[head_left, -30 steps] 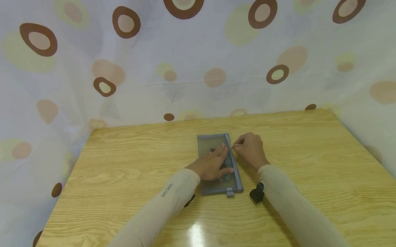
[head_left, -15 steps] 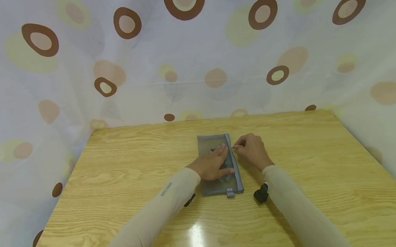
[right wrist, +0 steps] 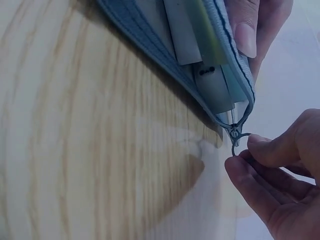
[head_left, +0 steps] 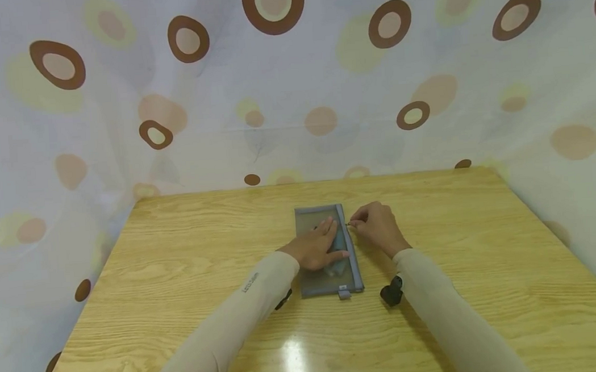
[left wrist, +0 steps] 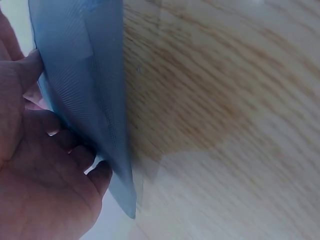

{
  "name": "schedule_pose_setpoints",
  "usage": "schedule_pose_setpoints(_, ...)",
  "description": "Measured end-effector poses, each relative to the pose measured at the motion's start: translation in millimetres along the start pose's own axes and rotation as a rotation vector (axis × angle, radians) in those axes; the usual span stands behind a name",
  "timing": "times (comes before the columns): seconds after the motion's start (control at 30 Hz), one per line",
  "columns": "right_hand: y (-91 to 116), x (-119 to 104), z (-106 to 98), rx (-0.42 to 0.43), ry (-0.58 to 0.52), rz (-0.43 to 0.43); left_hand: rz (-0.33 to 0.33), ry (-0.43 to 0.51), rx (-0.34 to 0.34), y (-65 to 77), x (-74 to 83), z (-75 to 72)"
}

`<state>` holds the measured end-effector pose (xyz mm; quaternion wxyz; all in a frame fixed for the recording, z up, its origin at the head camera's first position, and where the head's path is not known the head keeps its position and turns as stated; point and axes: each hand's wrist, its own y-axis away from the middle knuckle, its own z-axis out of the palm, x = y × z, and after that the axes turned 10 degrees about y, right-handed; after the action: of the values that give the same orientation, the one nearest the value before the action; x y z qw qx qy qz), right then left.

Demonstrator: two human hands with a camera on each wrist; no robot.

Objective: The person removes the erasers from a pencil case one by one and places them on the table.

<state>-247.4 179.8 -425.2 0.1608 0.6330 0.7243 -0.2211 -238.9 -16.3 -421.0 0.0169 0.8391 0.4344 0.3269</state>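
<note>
We see a slim rectangular pouch (head_left: 307,219) lying on the wood-grained table (head_left: 199,243), its long sides running away from the person. It is a cool grey-blue, thin enough for us to make out bluish and pale shapes through its face, and the left wrist view shows fine ribbing in the material. A darker border frames it, and a zip band (head_left: 354,262) follows the right-hand long side; at its near end we notice a small fabric tab (head_left: 344,295).

Close up, we find the mouth gaping, its two edges meeting in a point at the slider (right wrist: 234,132). Between them we see a pale grey flat piece (right wrist: 182,40), a yellow-green strip (right wrist: 206,32) and a grey piece with two dark marks (right wrist: 215,92); we cannot tell what they are.

The left hand (head_left: 314,251) lies spread on the pouch, thumb apart from the fingers. The right hand (head_left: 377,226), just beside the zip band, pinches the slider's ring (right wrist: 233,149) between thumb and finger.
</note>
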Motion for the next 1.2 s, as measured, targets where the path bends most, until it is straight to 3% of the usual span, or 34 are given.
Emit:
schedule_pose_setpoints(0.4, -5.0, -6.5, 5.0, 0.083, -0.021, 0.067, -0.002, -0.027, 0.003, 1.6, 0.4, 0.5)
schedule_pose_setpoints(0.9, -13.0, -3.4, 14.8, 0.149, -0.044, 0.083, 0.008, -0.055, -0.003, -0.5, -2.8, 0.1)
schedule_pose_setpoints(1.2, -14.4, 1.7, 11.3, 0.062, -0.044, 0.045, 0.007, -0.04, 0.006, 1.4, -2.2, -0.6)
